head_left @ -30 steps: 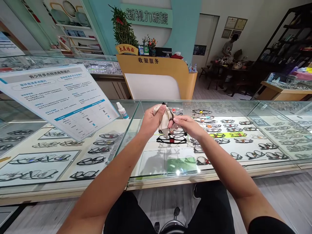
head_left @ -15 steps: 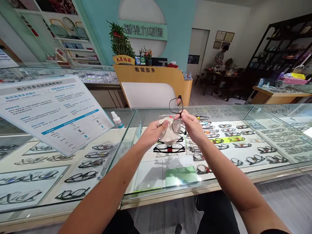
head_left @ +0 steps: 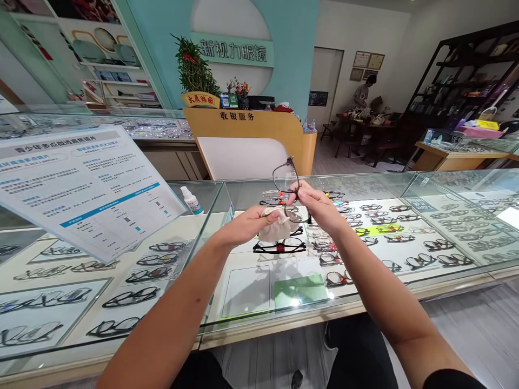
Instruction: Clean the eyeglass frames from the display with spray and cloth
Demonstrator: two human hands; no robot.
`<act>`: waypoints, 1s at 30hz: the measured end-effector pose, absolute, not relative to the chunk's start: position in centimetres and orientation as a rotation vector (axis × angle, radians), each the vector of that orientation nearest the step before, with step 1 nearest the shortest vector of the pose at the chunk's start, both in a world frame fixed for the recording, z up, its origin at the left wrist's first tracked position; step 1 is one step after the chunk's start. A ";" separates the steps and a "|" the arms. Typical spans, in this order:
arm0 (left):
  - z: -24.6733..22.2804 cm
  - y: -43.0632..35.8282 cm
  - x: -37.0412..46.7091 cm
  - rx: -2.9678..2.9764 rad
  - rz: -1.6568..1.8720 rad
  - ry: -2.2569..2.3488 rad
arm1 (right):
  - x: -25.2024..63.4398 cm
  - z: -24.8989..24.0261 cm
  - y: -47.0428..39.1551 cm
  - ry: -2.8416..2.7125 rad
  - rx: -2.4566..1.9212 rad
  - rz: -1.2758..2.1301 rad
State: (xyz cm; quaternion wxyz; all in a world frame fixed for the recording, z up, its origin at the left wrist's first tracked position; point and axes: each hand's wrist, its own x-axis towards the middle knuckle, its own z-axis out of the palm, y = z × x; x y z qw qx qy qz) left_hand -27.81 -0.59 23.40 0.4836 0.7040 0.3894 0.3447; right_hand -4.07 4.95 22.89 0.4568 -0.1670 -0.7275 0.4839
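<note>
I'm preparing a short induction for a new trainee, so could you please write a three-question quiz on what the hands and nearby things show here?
1. Multiple choice: what does the person's left hand hold?
A) a screwdriver
B) a pale cloth
C) a cup

2. True or false: in the picture, the white bottle is to the left of the pale cloth.

3. Fill in the blank: the dark-rimmed eyeglasses are held by the person's ____ hand.

Key:
1. B, a pale cloth.
2. True.
3. Right; the right hand grips them.
</note>
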 end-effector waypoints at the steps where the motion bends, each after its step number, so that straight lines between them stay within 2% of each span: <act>1: 23.6 -0.7 -27.8 1.733 0.821 0.931 | -3.8 23.2 4.8 -1.817 -0.409 1.185; 8: 23.4 -0.7 -27.8 1.717 0.831 0.858 | -4.3 24.6 3.5 -1.987 -0.351 1.132; 16: 21.8 -1.5 -24.2 1.224 1.213 0.908 | -7.2 20.8 3.9 -1.473 -0.471 1.356; 21: 20.8 -1.7 -22.3 0.961 1.425 0.905 | -7.9 20.7 2.9 -1.373 -0.436 1.476; 30: 21.0 -1.6 -22.6 0.893 1.284 0.931 | -7.6 21.1 2.9 -1.308 -0.446 1.467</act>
